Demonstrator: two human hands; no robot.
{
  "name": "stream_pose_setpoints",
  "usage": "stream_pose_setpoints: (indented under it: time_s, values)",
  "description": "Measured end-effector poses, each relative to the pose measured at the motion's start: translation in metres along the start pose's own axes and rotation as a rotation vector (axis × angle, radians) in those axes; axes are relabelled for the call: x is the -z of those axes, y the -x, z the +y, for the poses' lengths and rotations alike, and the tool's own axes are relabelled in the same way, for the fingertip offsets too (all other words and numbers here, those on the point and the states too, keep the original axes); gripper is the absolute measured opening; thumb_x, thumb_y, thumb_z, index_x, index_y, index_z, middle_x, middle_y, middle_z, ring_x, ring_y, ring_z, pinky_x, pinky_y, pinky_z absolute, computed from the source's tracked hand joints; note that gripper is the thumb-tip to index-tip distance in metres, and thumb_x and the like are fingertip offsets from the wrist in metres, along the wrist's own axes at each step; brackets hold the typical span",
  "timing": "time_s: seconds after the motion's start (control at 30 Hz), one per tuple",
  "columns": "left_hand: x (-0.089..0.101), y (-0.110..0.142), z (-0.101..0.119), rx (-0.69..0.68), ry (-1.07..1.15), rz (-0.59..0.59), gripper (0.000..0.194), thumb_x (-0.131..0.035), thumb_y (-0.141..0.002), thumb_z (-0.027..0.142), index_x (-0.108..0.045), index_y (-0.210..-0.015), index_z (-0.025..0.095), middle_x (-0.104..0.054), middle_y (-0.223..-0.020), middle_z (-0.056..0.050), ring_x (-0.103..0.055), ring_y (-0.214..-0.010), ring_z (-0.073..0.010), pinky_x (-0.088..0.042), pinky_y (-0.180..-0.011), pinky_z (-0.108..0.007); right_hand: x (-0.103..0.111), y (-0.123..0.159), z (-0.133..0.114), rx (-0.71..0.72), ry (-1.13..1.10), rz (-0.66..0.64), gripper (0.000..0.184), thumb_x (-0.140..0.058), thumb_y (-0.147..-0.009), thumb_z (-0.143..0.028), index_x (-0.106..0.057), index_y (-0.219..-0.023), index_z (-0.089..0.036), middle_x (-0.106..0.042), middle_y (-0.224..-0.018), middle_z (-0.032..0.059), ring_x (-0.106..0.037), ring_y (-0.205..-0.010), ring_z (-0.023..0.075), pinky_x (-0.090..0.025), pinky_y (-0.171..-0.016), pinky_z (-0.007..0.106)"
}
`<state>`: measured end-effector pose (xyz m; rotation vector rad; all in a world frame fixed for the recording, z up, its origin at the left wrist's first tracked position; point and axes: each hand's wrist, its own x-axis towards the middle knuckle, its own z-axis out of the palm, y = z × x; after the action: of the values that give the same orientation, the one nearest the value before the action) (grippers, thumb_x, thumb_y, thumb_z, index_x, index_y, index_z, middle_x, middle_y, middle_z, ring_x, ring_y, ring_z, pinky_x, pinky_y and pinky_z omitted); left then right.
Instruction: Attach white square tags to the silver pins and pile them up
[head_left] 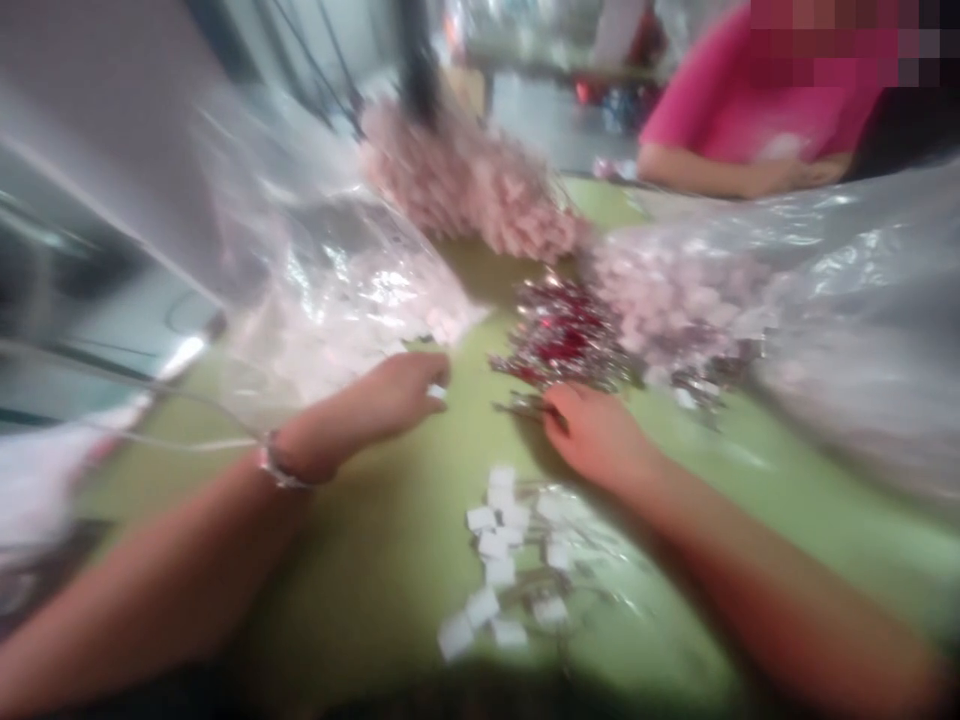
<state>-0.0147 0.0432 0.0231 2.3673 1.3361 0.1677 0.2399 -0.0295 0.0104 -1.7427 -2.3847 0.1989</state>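
Note:
The picture is smeared by motion. My left hand (394,395) reaches forward over the green table (375,560), its fingers curled round a small white piece (437,391) near a clear plastic bag (337,300). My right hand (596,430) lies palm down at the near edge of a heap of silvery metal parts with red in it (562,345); its fingertips pinch at a thin metal bit (525,405). Between my forearms lies a cluster of small white square pieces with thin wires (510,565).
A mound of pale pink pieces (480,195) stands at the back, another pink heap (675,300) to the right. Large clear plastic sheets (862,330) lie at the right. A person in a pink shirt (757,110) leans on the far side with folded arms.

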Motion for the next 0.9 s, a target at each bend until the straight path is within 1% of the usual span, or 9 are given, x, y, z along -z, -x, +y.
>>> stream_pose_setpoints:
  time_s: [0.1, 0.13, 0.2, 0.27, 0.37, 0.5, 0.6, 0.77, 0.9]
  values:
    - [-0.007, -0.003, 0.007, 0.02, 0.161, 0.05, 0.009, -0.064, -0.071, 0.023, -0.057, -0.075, 0.019, -0.061, -0.072, -0.001, -0.055, -0.065, -0.0151, -0.04, -0.059, -0.026, 0.003, 0.002, -0.007, -0.049, -0.143, -0.032, 0.013, -0.048, -0.084, -0.021, -0.06, -0.084, -0.018, -0.065, -0.072, 0.0046, -0.052, -0.059, 0.0152, -0.032, -0.056, 0.029]
    - [-0.011, -0.004, 0.009, 0.041, 0.283, 0.052, 0.011, -0.065, -0.073, 0.025, -0.06, -0.081, 0.018, -0.062, -0.072, -0.001, -0.056, -0.063, -0.0144, -0.042, -0.057, -0.026, 0.004, 0.002, -0.008, -0.055, -0.226, -0.038, 0.013, -0.049, -0.085, -0.022, -0.061, -0.085, -0.019, -0.065, -0.072, 0.0036, -0.053, -0.06, 0.0146, -0.033, -0.057, 0.028]
    - [-0.02, -0.004, 0.012, 0.086, 0.583, 0.016, 0.025, -0.064, -0.078, 0.032, -0.065, -0.098, 0.018, -0.064, -0.071, -0.002, -0.058, -0.059, -0.0137, -0.045, -0.055, -0.026, 0.007, 0.002, -0.011, -0.072, -0.408, -0.058, 0.014, -0.049, -0.086, -0.023, -0.062, -0.082, -0.02, -0.066, -0.07, 0.0012, -0.055, -0.061, 0.0132, -0.037, -0.06, 0.027]
    - [-0.028, -0.003, 0.014, 0.122, 0.845, -0.04, 0.035, -0.064, -0.081, 0.038, -0.065, -0.109, 0.017, -0.066, -0.07, -0.004, -0.06, -0.058, -0.0135, -0.049, -0.055, -0.027, 0.011, 0.001, -0.013, -0.107, -0.556, -0.093, 0.02, -0.048, -0.087, -0.025, -0.06, -0.072, -0.02, -0.064, -0.065, -0.001, -0.055, -0.061, 0.012, -0.038, -0.061, 0.026]
    - [-0.038, -0.003, 0.018, 0.18, 1.097, -0.076, 0.034, -0.069, -0.078, 0.037, -0.069, -0.104, 0.015, -0.068, -0.072, -0.005, -0.061, -0.061, -0.0117, -0.051, -0.061, -0.026, 0.016, 0.001, -0.016, -0.163, -0.666, -0.15, 0.028, -0.049, -0.087, -0.026, -0.054, -0.06, -0.021, -0.059, -0.058, -0.0024, -0.053, -0.058, 0.0113, -0.039, -0.06, 0.025]
    - [-0.041, -0.003, 0.023, 0.23, 1.331, -0.134, 0.025, -0.073, -0.075, 0.029, -0.071, -0.096, 0.015, -0.071, -0.086, -0.007, -0.064, -0.071, -0.011, -0.053, -0.071, -0.026, 0.016, 0.001, -0.02, -0.181, -0.7, -0.202, 0.027, -0.05, -0.085, -0.025, -0.054, -0.059, -0.021, -0.058, -0.057, -0.0033, -0.052, -0.056, 0.0108, -0.039, -0.059, 0.025]
    - [-0.039, -0.002, 0.023, 0.207, 1.309, -0.185, 0.027, -0.074, -0.075, 0.031, -0.071, -0.097, 0.015, -0.071, -0.081, -0.006, -0.062, -0.067, -0.0107, -0.052, -0.068, -0.026, 0.012, 0.001, -0.019, -0.165, -0.666, -0.196, 0.023, -0.05, -0.084, -0.025, -0.056, -0.062, -0.02, -0.058, -0.058, -0.0036, -0.051, -0.056, 0.0102, -0.038, -0.057, 0.024]
    - [-0.037, -0.001, 0.021, 0.155, 1.081, -0.205, 0.034, -0.069, -0.078, 0.042, -0.071, -0.1, 0.017, -0.07, -0.07, -0.005, -0.061, -0.058, -0.0113, -0.049, -0.056, -0.025, 0.009, 0.001, -0.015, -0.126, -0.618, -0.152, 0.019, -0.05, -0.084, -0.024, -0.06, -0.067, -0.02, -0.063, -0.066, -0.0024, -0.054, -0.061, 0.0107, -0.039, -0.059, 0.023]
    - [-0.035, 0.001, 0.027, 0.092, 0.956, -0.238, 0.033, -0.069, -0.077, 0.041, -0.07, -0.097, 0.016, -0.07, -0.066, -0.005, -0.064, -0.057, -0.0134, -0.05, -0.054, -0.024, 0.009, 0.002, -0.017, -0.081, -0.527, -0.147, 0.021, -0.049, -0.085, -0.023, -0.06, -0.068, -0.02, -0.063, -0.065, -0.0015, -0.054, -0.061, 0.0112, -0.037, -0.059, 0.024]
